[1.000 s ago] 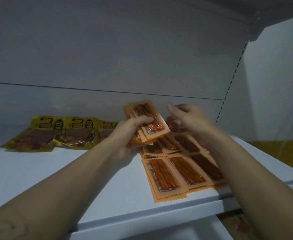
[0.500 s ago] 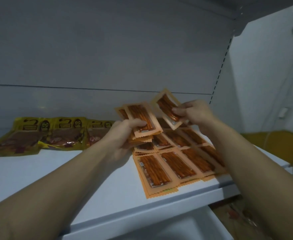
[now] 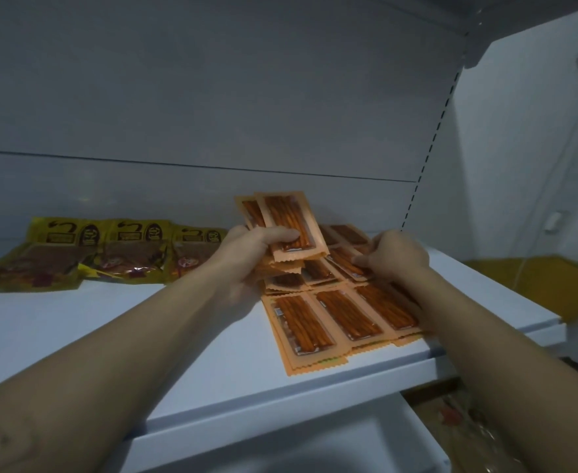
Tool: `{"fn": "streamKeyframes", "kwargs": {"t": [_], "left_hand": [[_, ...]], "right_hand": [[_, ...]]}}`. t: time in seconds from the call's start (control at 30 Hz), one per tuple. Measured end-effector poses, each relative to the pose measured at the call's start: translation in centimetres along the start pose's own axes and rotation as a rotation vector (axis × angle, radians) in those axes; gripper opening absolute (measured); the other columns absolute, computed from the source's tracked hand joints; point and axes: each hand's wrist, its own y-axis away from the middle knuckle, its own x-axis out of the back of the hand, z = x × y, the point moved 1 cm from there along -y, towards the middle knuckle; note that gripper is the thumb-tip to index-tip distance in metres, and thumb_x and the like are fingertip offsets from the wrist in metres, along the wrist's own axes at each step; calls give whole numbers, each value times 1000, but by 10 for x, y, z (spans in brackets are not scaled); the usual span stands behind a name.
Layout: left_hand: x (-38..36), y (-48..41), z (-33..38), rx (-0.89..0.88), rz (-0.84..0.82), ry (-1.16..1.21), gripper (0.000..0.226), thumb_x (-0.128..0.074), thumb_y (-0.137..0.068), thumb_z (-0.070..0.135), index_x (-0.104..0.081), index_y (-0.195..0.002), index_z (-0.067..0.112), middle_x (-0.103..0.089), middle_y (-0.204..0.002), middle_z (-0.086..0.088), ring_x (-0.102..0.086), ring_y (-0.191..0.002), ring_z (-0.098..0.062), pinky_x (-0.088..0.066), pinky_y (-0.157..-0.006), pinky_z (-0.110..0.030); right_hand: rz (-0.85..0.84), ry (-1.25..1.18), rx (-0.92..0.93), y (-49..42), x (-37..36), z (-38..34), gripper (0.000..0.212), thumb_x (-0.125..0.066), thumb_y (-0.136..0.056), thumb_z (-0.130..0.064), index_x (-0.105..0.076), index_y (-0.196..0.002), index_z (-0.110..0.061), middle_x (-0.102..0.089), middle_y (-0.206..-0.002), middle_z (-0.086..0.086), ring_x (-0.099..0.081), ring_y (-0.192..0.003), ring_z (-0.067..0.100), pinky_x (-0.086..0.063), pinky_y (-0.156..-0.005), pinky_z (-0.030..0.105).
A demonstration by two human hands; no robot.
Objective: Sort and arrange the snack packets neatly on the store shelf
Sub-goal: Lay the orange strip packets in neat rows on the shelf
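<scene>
Several packets are being held as a fanned stack of orange packets (image 3: 289,225) by the left hand (image 3: 253,249), fingers curled round it, above the shelf (image 3: 246,377). One single orange packet (image 3: 347,262) is being pinched by the right hand (image 3: 396,257) on the rows of orange packets (image 3: 345,314), which are reaching the front edge. Three yellow packets (image 3: 110,254) are lying at the back left, bare shelf between.

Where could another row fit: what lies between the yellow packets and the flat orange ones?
Left hand gripping an orange stack, over bare shelf; head view.
</scene>
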Motion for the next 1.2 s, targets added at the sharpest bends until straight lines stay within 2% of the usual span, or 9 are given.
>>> {"fn": "streamKeyframes", "kwargs": {"t": [0.2, 0.3, 0.37, 0.47, 0.6, 0.87, 0.97, 1.1, 1.2], "left_hand": [[-1, -1, -2, 8, -36, -22, 27, -72, -84, 9, -68, -109, 0, -76, -90, -17, -75, -70, -26, -57, -53, -29], [-1, -1, -1, -4, -28, -4, 29, -75, -81, 10, -69, -108, 1, -76, -89, -16, -75, -70, -26, -56, -52, -29], [-1, -1, -1, -18, -33, 14, 31, -78, -80, 13, -70, -108, 1, -76, -90, -16, -75, -72, -26, -57, -53, -28], [-1, 1, -1, -33, -36, 16, 37, -81, -77, 25, -69, -104, 3, -76, -90, -16, -75, -75, -27, -57, -53, -29], [-1, 4, 0, -59, -51, 42, 45, -80, -75, 31, -69, -109, 3, -76, -93, -16, -75, -78, -26, -57, -55, -28], [-20, 7, 13, 0, -131, 75, 52, -73, -76, 21, -66, -122, 0, -72, -107, -18, -73, -80, -23, -58, -59, -29], [-30, 4, 18, -8, -99, 55, 42, -71, -83, 15, -65, -121, -1, -74, -105, -17, -73, -81, -23, -59, -61, -30], [-41, -2, 19, -38, 45, -21, 32, -70, -89, 12, -66, -116, -3, -75, -84, -12, -72, -64, -19, -59, -54, -29], [-49, -4, 14, -37, 110, -57, 29, -70, -89, 13, -66, -114, -2, -75, -91, -15, -71, -63, -20, -59, -53, -30]], "right_hand": [[138, 232, 81, 12, 6, -9, 41, -61, -89, -55, -69, -89, -14, -66, -84, 3, -63, -83, 24, -45, -63, 30], [258, -181, 194, 24, 26, -28, 38, -54, -95, -51, -71, -97, -17, -69, -89, 0, -64, -87, 22, -50, -72, 32], [75, -586, 254, 35, 44, -47, 38, -57, -90, -60, -68, -99, -24, -68, -87, -6, -65, -79, 11, -48, -65, 28], [-210, -668, 350, 50, 57, -65, 48, -71, -77, -57, -64, -110, -22, -64, -79, -7, -61, -56, -1, -43, -47, 16], [-302, -782, 285, 49, 51, -66, 38, -81, -78, -27, -64, -109, -11, -70, -86, 3, -67, -55, 3, -46, -46, 15], [-443, -1220, 210, 41, 59, -54, 19, -73, -84, -5, -62, -99, 0, -72, -76, 9, -72, -66, 19, -54, -47, 21], [-329, -1146, 191, 28, 71, -41, 29, -75, -83, -6, -62, -108, 1, -70, -85, 12, -72, -64, 19, -52, -45, 21], [-180, -932, 164, 0, 79, -8, 23, -75, -85, -10, -65, -105, -3, -69, -71, 2, -65, -52, 9, -47, -43, 20], [-158, -767, 102, -19, 69, 29, 26, -73, -86, -9, -60, -108, -4, -67, -74, 5, -63, -55, 11, -43, -48, 24]]}}
